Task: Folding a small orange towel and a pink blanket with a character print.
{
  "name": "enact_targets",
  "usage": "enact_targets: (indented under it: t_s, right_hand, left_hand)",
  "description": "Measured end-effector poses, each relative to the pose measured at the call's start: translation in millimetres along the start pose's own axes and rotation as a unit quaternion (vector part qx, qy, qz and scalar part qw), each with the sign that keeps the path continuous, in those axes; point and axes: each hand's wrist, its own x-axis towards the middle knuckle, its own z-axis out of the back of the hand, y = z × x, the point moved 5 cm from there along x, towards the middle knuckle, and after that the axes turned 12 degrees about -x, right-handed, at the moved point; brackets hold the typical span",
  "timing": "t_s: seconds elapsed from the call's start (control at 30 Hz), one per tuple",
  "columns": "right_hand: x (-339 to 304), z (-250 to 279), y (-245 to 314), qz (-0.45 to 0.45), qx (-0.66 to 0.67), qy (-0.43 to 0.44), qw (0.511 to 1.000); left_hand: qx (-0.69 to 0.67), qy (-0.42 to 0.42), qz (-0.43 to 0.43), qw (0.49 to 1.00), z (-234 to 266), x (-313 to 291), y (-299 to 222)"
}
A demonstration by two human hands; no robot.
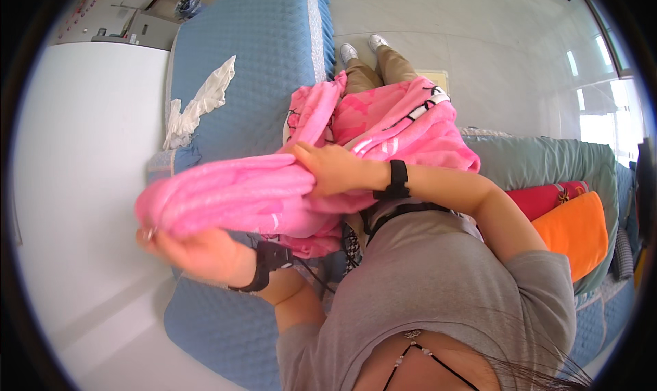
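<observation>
A pink plush blanket (pixel 404 127) with black and white markings lies over my lap and trails down beside my legs. Its gathered, folded length stretches out to the left, between my two hands. My right hand (pixel 335 170) is wrapped round the bunched fabric near my waist. At the far left end of the folds, my left hand (pixel 198 253) grips the blanket's lower edge; it is slightly blurred, and its fingertips are partly hidden by the cloth. A ring shows on one finger there. Both wrists wear black bands.
I sit on a sofa with blue quilted covers (pixel 253 21). A crumpled white cloth (pixel 202 103) lies on its left section, next to a white surface (pixel 102 131). To my right are a green cushion or cover (pixel 547 158), a red textile (pixel 534 199) and an orange cloth (pixel 578 233).
</observation>
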Motion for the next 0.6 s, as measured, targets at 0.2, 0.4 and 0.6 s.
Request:
enact_targets:
  t_s: [0.2, 0.4, 0.6]
  right_hand:
    - [29, -8, -59, 0.013, -0.113, -0.029, 0.993]
    - [64, -16, -142, -0.081, -0.186, 0.038, 0.978]
    - [101, 183, -132, -0.074, -0.201, -0.388, 0.896]
  left_hand:
    - [0.334, -0.04, -0.058, 0.94, 66, -2, -4]
    - [0.155, -0.048, -0.139, 0.977, 42, 9, -8]
    - [-0.385, -0.235, 0.161, 0.878, 45, 40, 105]
